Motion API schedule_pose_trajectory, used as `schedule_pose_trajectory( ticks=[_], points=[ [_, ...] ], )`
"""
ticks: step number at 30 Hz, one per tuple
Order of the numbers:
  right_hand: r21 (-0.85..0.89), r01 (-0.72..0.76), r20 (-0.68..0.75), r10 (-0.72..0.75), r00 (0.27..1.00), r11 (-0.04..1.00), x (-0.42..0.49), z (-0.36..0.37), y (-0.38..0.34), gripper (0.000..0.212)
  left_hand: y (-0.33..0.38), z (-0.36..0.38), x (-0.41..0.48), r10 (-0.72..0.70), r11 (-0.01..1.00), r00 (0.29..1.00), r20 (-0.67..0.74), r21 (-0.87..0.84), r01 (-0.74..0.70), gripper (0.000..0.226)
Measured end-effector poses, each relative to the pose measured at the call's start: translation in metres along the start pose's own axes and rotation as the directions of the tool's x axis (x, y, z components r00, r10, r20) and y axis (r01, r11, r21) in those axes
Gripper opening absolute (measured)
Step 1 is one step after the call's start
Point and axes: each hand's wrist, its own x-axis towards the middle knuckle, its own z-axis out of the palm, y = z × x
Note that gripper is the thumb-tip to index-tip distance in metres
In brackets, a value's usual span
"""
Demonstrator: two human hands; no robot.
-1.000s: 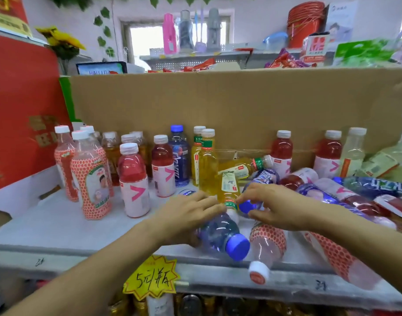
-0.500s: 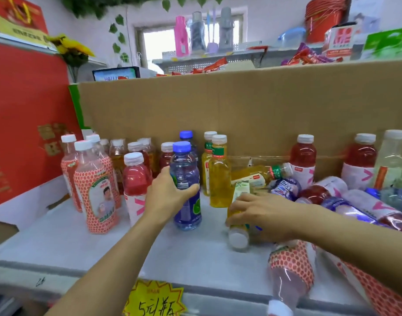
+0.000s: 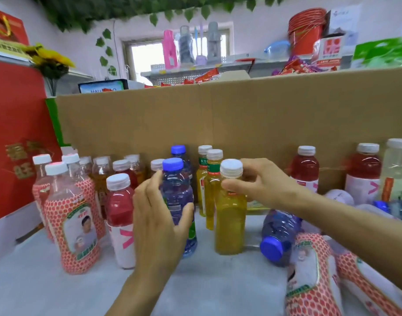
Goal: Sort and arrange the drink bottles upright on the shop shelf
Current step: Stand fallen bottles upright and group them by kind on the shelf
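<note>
Change: I see the yellow bottle, flat 0.5 s ago, now upright on the shelf.
Right hand: pinches its neck.
Left hand: wraps the standing blue bottle.
Meaning: 2 more stood up; fallen bottles remain at right.

Blue-cap bottle & yellow juice bottle: clear glossy plastic, smooth, blue one w/ ribbed walls. White cap: opaque plastic, fine ridged rim. Dotted-label bottle: clear plastic under shiny printed film wrap. Back panel: brown cardboard, matt, creased. Shelf top: pale grey, matt, faintly speckled. Red buckets: glossy plastic.
</note>
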Motion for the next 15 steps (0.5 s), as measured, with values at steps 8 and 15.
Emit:
schedule_pose_trajectory(
  ticks=[8,15],
  points=[
    [0.157,-0.127,0.336,0.067,0.94,0.979,0.029,-0.006,0.022,0.022,0.033,0.026,0.033,0.326,0.919,0.854,0.405,0.078,-0.388,0.105],
    [-0.704,-0.083,0.311,0.411,0.857,0.705,0.021,-0.068,0.109,0.042,0.039,0.027,0.043,0.277,0.936,0.844,0.459,0.071,-0.346,0.098]
  ],
)
